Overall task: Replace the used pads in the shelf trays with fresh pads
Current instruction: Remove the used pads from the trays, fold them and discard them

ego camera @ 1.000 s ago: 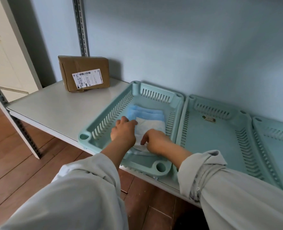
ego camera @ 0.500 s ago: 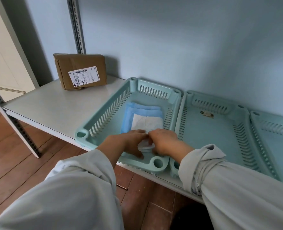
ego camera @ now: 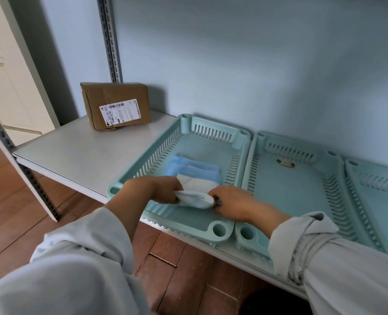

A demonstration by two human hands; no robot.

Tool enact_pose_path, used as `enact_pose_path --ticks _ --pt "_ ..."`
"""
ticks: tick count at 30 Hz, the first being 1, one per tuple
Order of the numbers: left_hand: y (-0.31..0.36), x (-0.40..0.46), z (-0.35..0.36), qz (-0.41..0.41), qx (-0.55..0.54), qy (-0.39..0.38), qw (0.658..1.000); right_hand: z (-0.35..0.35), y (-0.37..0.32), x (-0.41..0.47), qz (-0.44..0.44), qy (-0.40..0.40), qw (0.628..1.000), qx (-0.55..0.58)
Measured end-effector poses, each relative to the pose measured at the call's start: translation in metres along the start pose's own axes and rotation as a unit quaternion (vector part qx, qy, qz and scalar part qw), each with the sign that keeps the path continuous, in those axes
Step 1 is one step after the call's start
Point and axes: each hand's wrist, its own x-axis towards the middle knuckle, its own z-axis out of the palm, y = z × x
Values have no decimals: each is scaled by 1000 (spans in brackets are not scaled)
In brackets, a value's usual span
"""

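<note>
Pale-blue-edged white absorbent pad [ego camera: 194,178]: our left hand [ego camera: 156,189] and right hand [ego camera: 231,204] grip its rolled near edge; in the slotted mint plastic tray [ego camera: 184,137] it could unroll or spill.

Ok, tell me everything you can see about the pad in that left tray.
The pad is soft and sheet-like, white in the middle with light blue borders. It lies in the left tray, towards the front. Its near end is rolled up, gripped by the left hand and right hand; the far end lies flat on the tray floor.
</note>
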Motion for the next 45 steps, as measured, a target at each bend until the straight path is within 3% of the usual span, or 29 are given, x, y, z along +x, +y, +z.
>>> enact_pose_path --ticks 5,8,10,13,16,20,23,26,28,31,34,40,43,45 --pt "-27 -17 -8 -26 -65 -36 997 -4 -5 9 21 18 993 114" --pt "-43 -20 -4 -40 -142 19 989 -9 -1 13 40 15 986 161" --pt "-47 -18 -8 -40 -254 94 962 -12 1 18 59 20 973 222" --pt "-44 -8 -12 -72 -401 189 893 -18 1 30 104 42 944 309" --pt "-42 11 -8 -141 -309 279 898 -17 -4 46 154 52 934 318" --pt "-28 30 -4 -238 -192 333 892 -6 -8 65 211 56 940 262" --pt "-16 44 -1 -155 -130 398 895 0 -8 71 227 74 958 161" --pt "-16 53 11 -71 -149 229 959 1 -6 75 194 93 972 93" --pt "-19 55 20 -62 -132 163 976 -1 -7 78 211 71 968 119" --pt "-18 57 26 -65 -122 175 975 -6 -5 76 249 41 939 233" --pt "-15 55 23 -66 -135 190 970 -16 -7 68 217 19 932 289" --pt "-3 46 18 -92 -152 201 963 -14 -16 63 200 30 930 306" --pt "7 36 4 -69 -255 106 959 -18 -17 61 238 57 914 324" --pt "13 30 -1 -50 -253 16 966 -21 -16 57 258 49 889 374"
